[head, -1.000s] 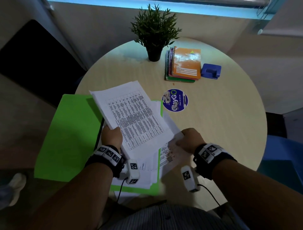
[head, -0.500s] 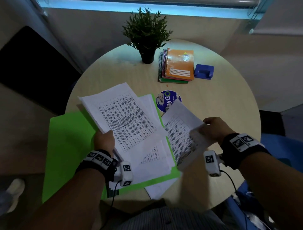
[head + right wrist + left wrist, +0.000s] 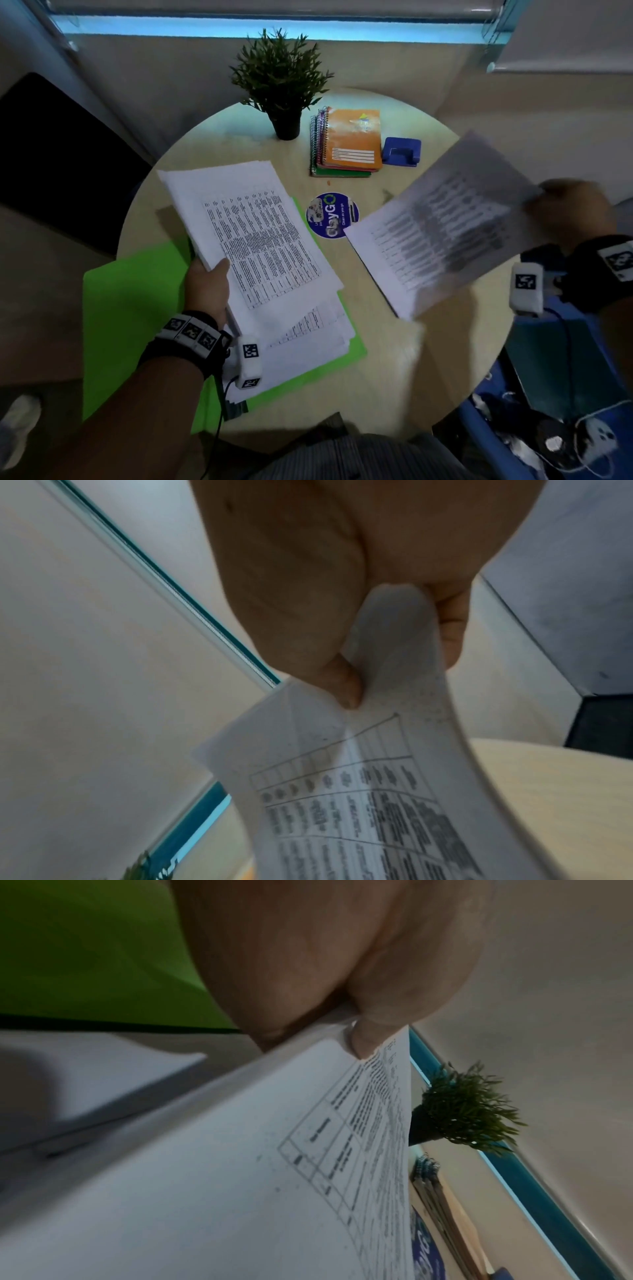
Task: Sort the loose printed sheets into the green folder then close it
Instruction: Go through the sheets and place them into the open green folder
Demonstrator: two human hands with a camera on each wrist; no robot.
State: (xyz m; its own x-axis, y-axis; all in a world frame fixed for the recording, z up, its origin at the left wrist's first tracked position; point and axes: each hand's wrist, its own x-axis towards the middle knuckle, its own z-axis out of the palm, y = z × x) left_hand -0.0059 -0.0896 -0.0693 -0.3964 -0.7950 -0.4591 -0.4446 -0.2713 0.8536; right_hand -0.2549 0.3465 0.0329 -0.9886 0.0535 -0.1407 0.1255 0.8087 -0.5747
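Note:
The green folder (image 3: 130,308) lies open at the table's near left edge, with loose printed sheets (image 3: 315,332) on its right half. My left hand (image 3: 207,284) grips a stack of printed sheets (image 3: 253,233) by its left edge, thumb on top, held above the folder. The left wrist view shows that thumb (image 3: 366,1039) pressed on the stack (image 3: 240,1177). My right hand (image 3: 568,212) pinches a few printed sheets (image 3: 442,226) by one corner, lifted and blurred over the table's right side. In the right wrist view the thumb (image 3: 342,685) pinches the curled sheets (image 3: 377,791).
A potted plant (image 3: 281,85) stands at the back of the round table (image 3: 394,359). Beside it lie stacked spiral notebooks (image 3: 349,144) and a blue hole punch (image 3: 400,152). A round blue sticker (image 3: 332,216) sits mid-table. A blue chair with cables (image 3: 555,411) is at the right.
My right hand has pulled a few sheets out from the pile and swung them up and to the right. My left hand keeps its stack, raised slightly over the folder.

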